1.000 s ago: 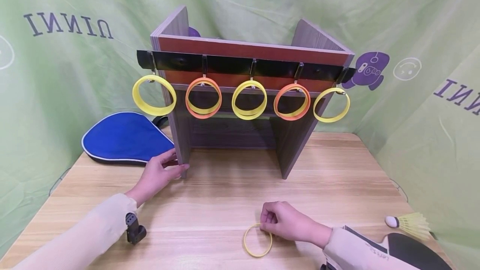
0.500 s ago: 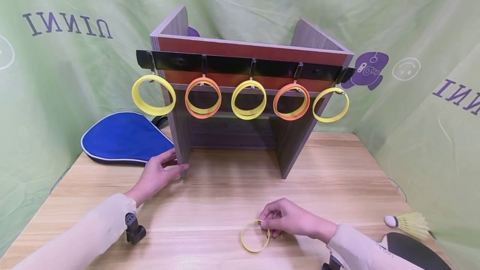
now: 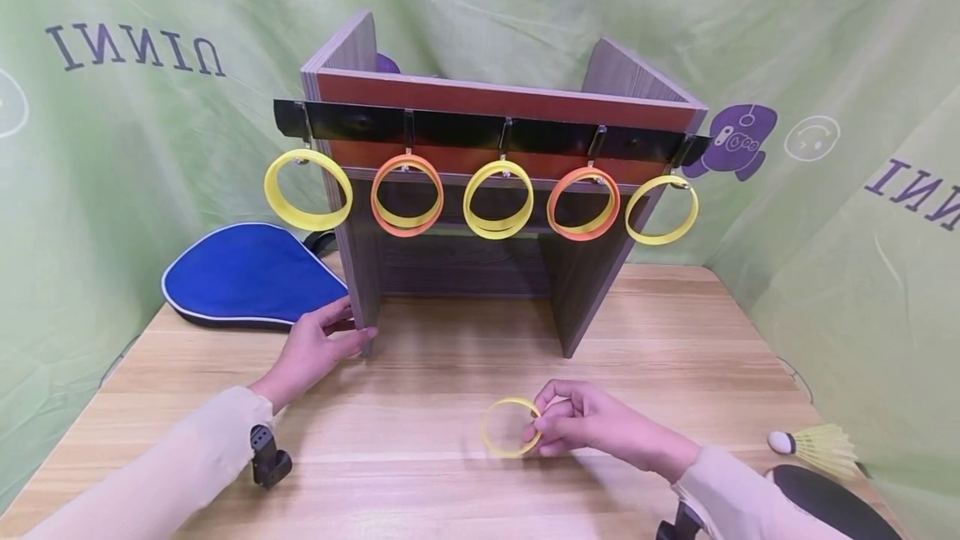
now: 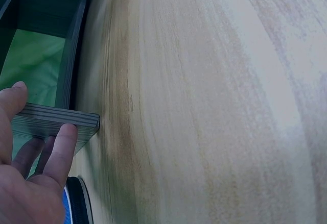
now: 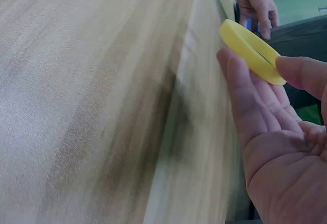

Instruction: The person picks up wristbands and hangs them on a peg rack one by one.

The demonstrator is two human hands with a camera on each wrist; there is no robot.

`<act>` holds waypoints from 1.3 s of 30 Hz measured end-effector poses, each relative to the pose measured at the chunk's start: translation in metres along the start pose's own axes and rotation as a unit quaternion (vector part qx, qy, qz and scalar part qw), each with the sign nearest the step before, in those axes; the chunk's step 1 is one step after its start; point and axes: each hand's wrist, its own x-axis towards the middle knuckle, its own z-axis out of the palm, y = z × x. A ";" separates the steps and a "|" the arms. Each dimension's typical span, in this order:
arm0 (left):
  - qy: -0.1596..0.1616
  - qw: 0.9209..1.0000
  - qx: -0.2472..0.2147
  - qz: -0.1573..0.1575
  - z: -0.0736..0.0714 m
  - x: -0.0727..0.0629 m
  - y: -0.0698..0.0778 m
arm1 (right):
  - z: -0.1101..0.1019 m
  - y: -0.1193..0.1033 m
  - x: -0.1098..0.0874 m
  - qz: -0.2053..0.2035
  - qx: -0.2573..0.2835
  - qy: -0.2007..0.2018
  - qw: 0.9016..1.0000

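My right hand (image 3: 585, 423) pinches a thin yellow ring (image 3: 489, 444) between thumb and fingers, raised over the table in front of the wooden shelf (image 3: 585, 298). In the right wrist view the same yellow ring (image 5: 250, 50) tilts at the fingertips. With thumb and fingers on opposite faces, my left hand (image 3: 311, 352) grips the lower front edge of the shelf's left side panel (image 4: 61, 117). Across the shelf's upper front runs a black hook strip (image 3: 457, 127). Yellow rings (image 3: 272, 198) and orange rings (image 3: 378, 211) hang from its hooks; yellow shows inside the orange ones.
A blue racket case (image 3: 247, 277) lies left of the shelf, close to my left hand. At the table's right side are a yellow shuttlecock (image 3: 821, 448) and a dark rounded object (image 3: 832, 498), partly behind my right sleeve. A green curtain (image 3: 840, 273) surrounds the wooden table (image 3: 420, 490).
My right hand has lifted the yellow ring off the table and moved it slightly forward, towards the shelf. My left hand has stayed on the side panel.
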 end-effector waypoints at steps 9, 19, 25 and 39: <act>-0.003 1.000 -0.005 0.001 0.001 0.001 -0.001 | -0.010 -0.014 -0.010 -0.048 0.031 -0.010 0.998; -0.005 1.000 -0.001 0.002 0.001 0.002 -0.001 | -0.029 -0.046 -0.025 -0.154 0.016 0.021 0.988; -0.003 1.000 -0.005 0.005 0.001 0.004 -0.002 | -0.042 -0.076 -0.038 -0.225 -0.017 0.059 0.972; -0.004 1.000 -0.009 -0.002 0.000 0.002 -0.003 | -0.062 -0.137 -0.057 -0.372 0.060 0.188 0.907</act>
